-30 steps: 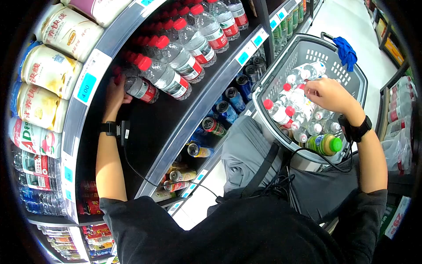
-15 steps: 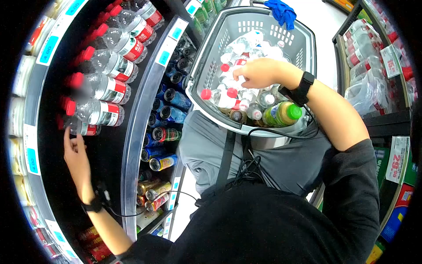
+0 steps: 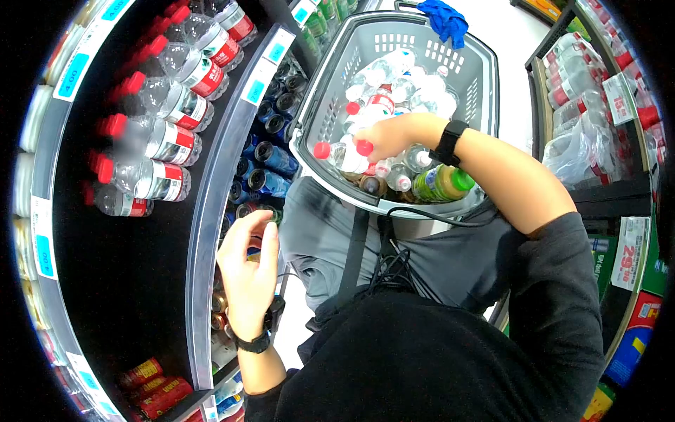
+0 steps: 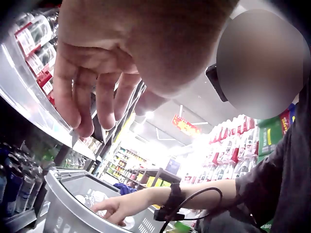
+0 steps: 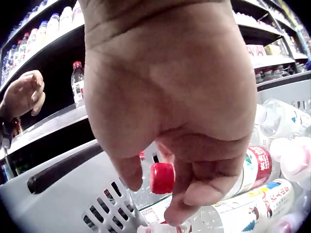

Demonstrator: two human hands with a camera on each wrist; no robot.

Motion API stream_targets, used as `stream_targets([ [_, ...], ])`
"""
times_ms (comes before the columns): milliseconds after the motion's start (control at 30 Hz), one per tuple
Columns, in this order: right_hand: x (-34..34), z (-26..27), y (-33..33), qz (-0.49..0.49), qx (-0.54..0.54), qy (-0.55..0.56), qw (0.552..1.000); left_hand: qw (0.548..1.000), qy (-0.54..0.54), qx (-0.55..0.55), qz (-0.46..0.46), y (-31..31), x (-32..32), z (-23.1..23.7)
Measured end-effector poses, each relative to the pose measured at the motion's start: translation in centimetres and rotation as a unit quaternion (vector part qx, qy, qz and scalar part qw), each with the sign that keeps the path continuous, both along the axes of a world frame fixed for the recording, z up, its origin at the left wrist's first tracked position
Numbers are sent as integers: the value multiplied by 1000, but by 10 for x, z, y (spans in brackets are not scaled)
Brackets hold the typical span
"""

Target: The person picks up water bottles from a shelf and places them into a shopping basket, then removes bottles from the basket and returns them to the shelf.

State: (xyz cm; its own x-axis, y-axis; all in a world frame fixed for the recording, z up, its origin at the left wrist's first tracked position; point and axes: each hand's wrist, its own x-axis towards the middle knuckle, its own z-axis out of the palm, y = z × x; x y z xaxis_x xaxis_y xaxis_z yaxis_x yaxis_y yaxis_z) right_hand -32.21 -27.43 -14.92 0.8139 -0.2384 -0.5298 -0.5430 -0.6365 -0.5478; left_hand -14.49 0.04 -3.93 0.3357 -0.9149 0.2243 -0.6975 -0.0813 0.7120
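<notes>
Bottles [image 3: 380,105] inside basket [image 3: 485,77]

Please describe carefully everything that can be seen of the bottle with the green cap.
The bottle has a bright green cap, seemingly closed, and a mostly green label, its print too small to read. Something yellowish shows near the neck, through what looks like clear plastic. It lies on its side inside the basket, near the person, beside clear bottles. Neither the left hand nor the right hand touches it.
</notes>
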Motion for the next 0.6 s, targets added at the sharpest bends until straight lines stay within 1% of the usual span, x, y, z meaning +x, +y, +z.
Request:
stream_targets([
  [33,1,6,-1,-3,-1,-1,1000,1000,17,-1,-2,-2,-2,-3],
  [100,-2,18,-4,-72,15,40,996,1000,-3,12,-12,-4,-6,-4],
  [133,-4,19,-7,-74,15,39,996,1000,-12,24,-14,-4,-9,-3],
  [200,-12,21,-12,-139,-77,-66,985,999,-20,33,-19,-6,-11,-4],
  [233,-19,25,-16,-121,-133,-138,974,1000,-11,9,-24,-7,-12,-9],
  [267,-25,33,-18,-120,-133,-139,974,1000,-13,7,-24,-8,-13,-11],
  [333,-32,53,-24,-152,-158,-195,956,999,-1,10,-43,-11,-16,-9],
  [367,-33,67,-20,-148,-158,-196,956,999,-5,5,-52,-14,-18,-9],
  [433,-32,99,-1,-175,-139,-233,947,997,-23,-11,-69,-19,-21,-8],
  [500,-28,123,25,-139,-170,-310,925,997,-23,-26,-69,-25,-27,-7],
  [533,-27,140,42,-139,-181,-327,917,997,-32,-20,-70,-28,-30,-5],
  [567,-25,150,55,-120,-188,-378,898,995,-50,-28,-77,-31,-29,-9],
  [600,-24,161,67,-117,-147,-405,895,994,-69,-34,-74,-33,-33,-6],
])
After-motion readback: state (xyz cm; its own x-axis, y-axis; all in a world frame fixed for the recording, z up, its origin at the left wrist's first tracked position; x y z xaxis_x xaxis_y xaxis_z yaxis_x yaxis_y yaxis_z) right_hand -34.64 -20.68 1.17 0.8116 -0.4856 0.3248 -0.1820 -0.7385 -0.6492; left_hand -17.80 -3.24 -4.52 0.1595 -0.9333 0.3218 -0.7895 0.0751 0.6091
